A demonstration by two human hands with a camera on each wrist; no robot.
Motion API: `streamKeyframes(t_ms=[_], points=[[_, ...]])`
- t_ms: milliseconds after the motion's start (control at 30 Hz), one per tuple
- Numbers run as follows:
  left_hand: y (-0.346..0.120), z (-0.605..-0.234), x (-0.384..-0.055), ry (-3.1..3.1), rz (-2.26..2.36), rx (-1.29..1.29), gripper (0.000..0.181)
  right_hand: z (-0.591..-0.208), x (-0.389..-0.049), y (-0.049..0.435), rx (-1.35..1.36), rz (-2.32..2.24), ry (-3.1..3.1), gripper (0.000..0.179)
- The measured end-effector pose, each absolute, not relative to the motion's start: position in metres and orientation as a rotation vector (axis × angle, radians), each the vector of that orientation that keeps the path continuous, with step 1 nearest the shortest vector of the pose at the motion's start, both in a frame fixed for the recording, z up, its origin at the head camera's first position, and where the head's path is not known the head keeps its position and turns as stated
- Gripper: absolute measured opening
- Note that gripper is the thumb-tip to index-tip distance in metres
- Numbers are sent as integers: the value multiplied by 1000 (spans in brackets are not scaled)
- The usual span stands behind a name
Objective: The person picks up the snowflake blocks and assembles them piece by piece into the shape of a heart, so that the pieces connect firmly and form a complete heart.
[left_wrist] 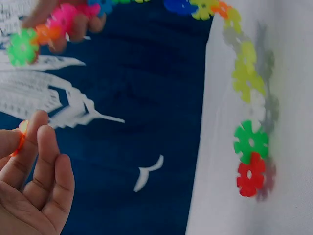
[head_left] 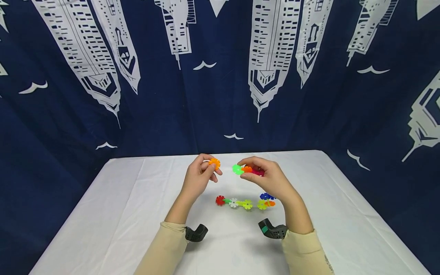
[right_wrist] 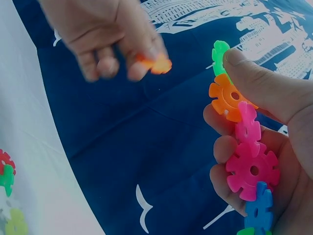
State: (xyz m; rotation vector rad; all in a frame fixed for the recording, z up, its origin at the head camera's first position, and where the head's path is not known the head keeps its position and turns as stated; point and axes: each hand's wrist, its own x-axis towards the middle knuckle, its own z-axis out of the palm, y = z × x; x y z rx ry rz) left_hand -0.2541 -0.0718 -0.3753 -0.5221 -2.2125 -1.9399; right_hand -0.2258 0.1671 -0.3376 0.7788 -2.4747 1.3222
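Between thumb and forefinger my left hand (head_left: pixel 198 176) pinches an orange snowflake disc (head_left: pixel 214 164), its other fingers loosely bent. Across a gap to the right, my right hand (head_left: pixel 269 176) grips a chain of interlocked snowflake discs near its end. In the right wrist view that chain runs from a green disc (right_wrist: pixel 221 58) through an orange disc (right_wrist: pixel 227 98) and pink discs (right_wrist: pixel 253 170) to a blue disc (right_wrist: pixel 258 208). The chain continues down to the table, where a red disc (head_left: pixel 220 200) forms its far end; part of it is hidden behind my right hand.
A white cloth covers the table (head_left: pixel 144 214). Behind its far edge hangs a dark blue curtain (head_left: pixel 213 103) printed with white buildings and birds. On the table, yellow-green discs (head_left: pixel 247 204) and a white disc (head_left: pixel 233 203) lie below the hands. Each wrist wears a black camera (head_left: pixel 196 233).
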Motion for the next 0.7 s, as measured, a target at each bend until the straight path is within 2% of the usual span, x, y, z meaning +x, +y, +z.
streamKeyframes(t_ms=[133,500,700], points=[[-75,-367,-238,-2210,-1878,-615,26,-338,-226,163,793,1312,-2479,27],[-74,-360,-221,-2151,-1797,-895,21,-339,-224,155,836,1327,-2471,26],[-74,-360,-219,-2149,-1645,-943,18,-338,-223,155,867,1329,-2471,28]])
